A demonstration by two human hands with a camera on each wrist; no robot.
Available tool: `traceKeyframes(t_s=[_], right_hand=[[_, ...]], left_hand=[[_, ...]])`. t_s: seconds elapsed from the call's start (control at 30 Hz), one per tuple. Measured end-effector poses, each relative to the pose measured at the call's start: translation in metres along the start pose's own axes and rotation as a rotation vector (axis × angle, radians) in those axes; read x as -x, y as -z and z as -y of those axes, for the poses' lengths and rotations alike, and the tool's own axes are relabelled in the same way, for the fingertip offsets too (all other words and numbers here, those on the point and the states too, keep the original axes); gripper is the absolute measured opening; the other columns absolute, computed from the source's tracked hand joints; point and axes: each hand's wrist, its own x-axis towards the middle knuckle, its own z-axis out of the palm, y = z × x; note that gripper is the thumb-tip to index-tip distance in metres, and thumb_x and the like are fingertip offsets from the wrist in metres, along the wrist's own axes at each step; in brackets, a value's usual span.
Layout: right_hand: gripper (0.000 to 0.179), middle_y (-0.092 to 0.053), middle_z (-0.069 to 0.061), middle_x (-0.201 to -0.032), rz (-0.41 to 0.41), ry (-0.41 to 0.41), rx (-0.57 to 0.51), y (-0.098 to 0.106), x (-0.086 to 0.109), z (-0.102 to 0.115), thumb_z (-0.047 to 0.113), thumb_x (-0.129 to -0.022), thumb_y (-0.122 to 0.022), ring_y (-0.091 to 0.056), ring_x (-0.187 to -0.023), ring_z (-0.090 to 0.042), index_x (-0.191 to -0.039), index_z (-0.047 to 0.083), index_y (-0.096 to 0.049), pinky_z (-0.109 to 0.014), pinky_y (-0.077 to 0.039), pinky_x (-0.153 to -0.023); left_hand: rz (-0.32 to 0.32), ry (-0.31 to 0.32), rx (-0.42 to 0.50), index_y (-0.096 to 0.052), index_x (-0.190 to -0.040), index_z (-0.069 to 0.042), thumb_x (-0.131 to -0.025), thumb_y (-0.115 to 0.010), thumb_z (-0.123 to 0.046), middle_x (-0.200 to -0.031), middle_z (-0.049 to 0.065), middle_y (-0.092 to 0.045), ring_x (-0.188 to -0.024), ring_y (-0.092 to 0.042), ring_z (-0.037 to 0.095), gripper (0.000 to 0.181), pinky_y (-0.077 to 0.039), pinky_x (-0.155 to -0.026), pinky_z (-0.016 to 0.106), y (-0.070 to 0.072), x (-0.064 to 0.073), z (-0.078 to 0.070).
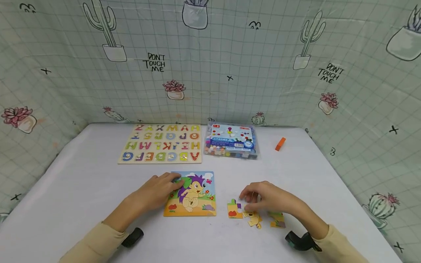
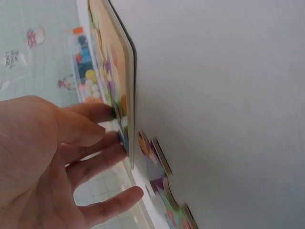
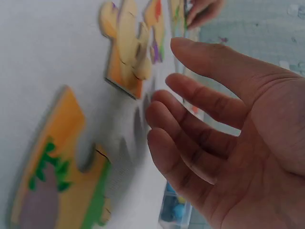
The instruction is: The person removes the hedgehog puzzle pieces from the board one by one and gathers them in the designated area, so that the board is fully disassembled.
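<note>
My left hand (image 1: 162, 190) reaches over the left side of a hedgehog puzzle board (image 1: 208, 210). Its fairly straight fingers touch the upper-left area by the green leaf; in the left wrist view the thumb stays off the surface. Right of the board, my right hand (image 1: 266, 197) hovers with bent, separated fingers, holding nothing. Near it lie a puzzle piece with a red patch (image 1: 232, 212), a yellow hedgehog piece (image 1: 254, 220) and a yellow-green piece (image 3: 52, 186), partly covered by the hand in the head view. Further puzzle pieces (image 2: 176, 210) beside the board are hidden by my left hand in the head view.
Behind the puzzle stand an alphabet board (image 1: 161, 142) and a clear plastic case of coloured parts (image 1: 231, 141). An orange block (image 1: 280, 144) lies at the back right. A printed cloth (image 1: 210, 51) surrounds the white table (image 1: 82, 175).
</note>
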Motion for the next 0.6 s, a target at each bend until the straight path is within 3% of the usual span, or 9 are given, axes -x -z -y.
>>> traceKeyframes(t_s=[0.2, 0.3, 0.4, 0.5, 0.6], right_hand=[[0.045, -0.056, 0.005, -0.089, -0.020, -0.045, 0.084, -0.015, -0.005, 0.008, 0.039, -0.081, -0.079, -0.050, -0.073, -0.007, -0.116, 0.014, -0.065, -0.020, -0.042, -0.067], [0.045, -0.055, 0.005, -0.089, -0.021, -0.052, 0.104, -0.018, -0.009, 0.011, 0.039, -0.082, -0.078, -0.049, -0.073, -0.008, -0.117, 0.015, -0.064, -0.021, -0.041, -0.067], [0.041, -0.055, 0.006, -0.089, -0.020, -0.060, 0.109, -0.018, -0.012, 0.012, 0.038, -0.084, -0.077, -0.049, -0.073, -0.008, -0.116, 0.016, -0.065, -0.022, -0.041, -0.066], [0.038, -0.055, 0.006, -0.088, -0.018, -0.067, 0.105, -0.017, -0.012, 0.011, 0.038, -0.085, -0.076, -0.049, -0.073, -0.008, -0.114, 0.017, -0.065, -0.021, -0.041, -0.065], [0.038, -0.055, 0.006, -0.086, -0.019, -0.056, 0.099, -0.017, -0.014, 0.009, 0.040, -0.085, -0.074, -0.048, -0.071, -0.007, -0.114, 0.017, -0.065, -0.021, -0.040, -0.064]], left_hand=[[0.036, 0.027, 0.053, -0.053, -0.140, -0.006, -0.096, -0.062, -0.014, -0.147, 0.016, -0.048, -0.135, -0.047, 0.036, 0.046, -0.045, -0.103, 0.056, 0.006, 0.003, -0.006], [-0.005, 0.019, 0.087, -0.051, -0.141, -0.003, -0.096, -0.062, -0.014, -0.145, 0.017, -0.050, -0.133, -0.049, 0.036, 0.048, -0.045, -0.103, 0.055, 0.017, 0.011, 0.002], [-0.026, 0.050, 0.139, -0.059, -0.133, -0.003, -0.093, -0.067, -0.015, -0.131, 0.014, -0.059, -0.117, -0.059, 0.030, 0.042, -0.051, -0.097, 0.049, 0.030, 0.021, 0.020], [0.044, 0.110, 0.245, -0.066, -0.121, -0.004, -0.087, -0.075, -0.021, -0.113, 0.007, -0.064, -0.099, -0.061, 0.021, 0.039, -0.055, -0.088, 0.042, 0.036, 0.030, 0.037], [0.127, 0.154, 0.358, -0.069, -0.112, -0.009, -0.079, -0.081, -0.027, -0.102, 0.001, -0.062, -0.092, -0.056, 0.016, 0.040, -0.052, -0.083, 0.036, 0.034, 0.037, 0.050]])
